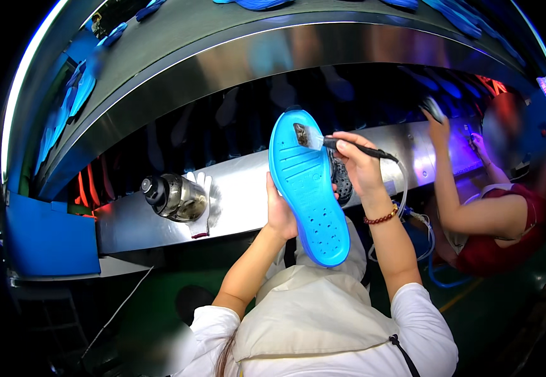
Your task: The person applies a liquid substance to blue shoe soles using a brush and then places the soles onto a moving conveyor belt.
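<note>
A person in a white top is holding a bright blue, foot-shaped sole with a raised rim, grooves and small holes upright over the near edge of a long, shiny metal worktop. The left hand is gripping it from beneath, fingers wrapping around its sides. The right hand is closing its fingers, pen-like, around a flat, black-handled brush with a pale, dark-ended head; the bristles are apparently touching the sole's upper end. A clear flexible tube is trailing from the handle.

Toward the worktop's left end, a dark-capped transparent bottle is lying beside a white knitted glove. To the right, a co-worker in red is working.

Brushing well probably means holding the sole steady, pressing lightly, following the grooves and rim evenly, and leaving the tube slack.
</note>
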`<state>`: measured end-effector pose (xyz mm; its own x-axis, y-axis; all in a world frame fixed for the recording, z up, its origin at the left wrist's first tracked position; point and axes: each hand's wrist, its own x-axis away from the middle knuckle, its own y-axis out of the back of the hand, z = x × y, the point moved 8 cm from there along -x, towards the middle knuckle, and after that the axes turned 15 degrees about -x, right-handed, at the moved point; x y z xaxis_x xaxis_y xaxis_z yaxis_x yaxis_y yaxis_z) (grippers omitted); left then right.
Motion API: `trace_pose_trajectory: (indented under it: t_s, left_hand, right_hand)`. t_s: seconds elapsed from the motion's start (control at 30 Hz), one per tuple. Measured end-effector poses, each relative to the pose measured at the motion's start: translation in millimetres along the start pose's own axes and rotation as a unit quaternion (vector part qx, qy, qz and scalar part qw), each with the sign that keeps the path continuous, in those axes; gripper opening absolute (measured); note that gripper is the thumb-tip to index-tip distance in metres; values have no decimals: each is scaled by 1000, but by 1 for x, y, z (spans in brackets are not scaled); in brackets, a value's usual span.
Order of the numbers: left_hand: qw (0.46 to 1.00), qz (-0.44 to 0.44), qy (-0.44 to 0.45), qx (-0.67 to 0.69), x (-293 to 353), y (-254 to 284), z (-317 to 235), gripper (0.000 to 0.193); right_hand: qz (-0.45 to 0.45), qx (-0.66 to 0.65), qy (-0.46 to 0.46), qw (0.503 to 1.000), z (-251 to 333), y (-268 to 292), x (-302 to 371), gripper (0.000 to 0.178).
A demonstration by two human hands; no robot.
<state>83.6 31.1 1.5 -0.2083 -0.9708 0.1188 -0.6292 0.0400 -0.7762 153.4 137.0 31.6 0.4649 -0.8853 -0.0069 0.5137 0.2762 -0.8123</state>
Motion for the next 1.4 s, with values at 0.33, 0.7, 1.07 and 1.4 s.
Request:
trace_pose_trajectory:
  t_s: [0.33,0.7,1.07,1.4]
  left_hand:
    - [982,-162,-83,-52,-10,35,-26,78]
    - [999,-14,-10,-35,7,-2,-29,91]
    - [999,2,8,-36,-3,-26,-22,84]
    - [982,-89,-129,-108,-5,-19,-56,86]
  right_hand:
    - [173,476,266,820,0,-85,42,16]
    - [162,298,63,939,36,-65,41,17]
    - [152,333,58,929,49,-72,36,17]
    - [295,376,137,868,50,-86,45,19]
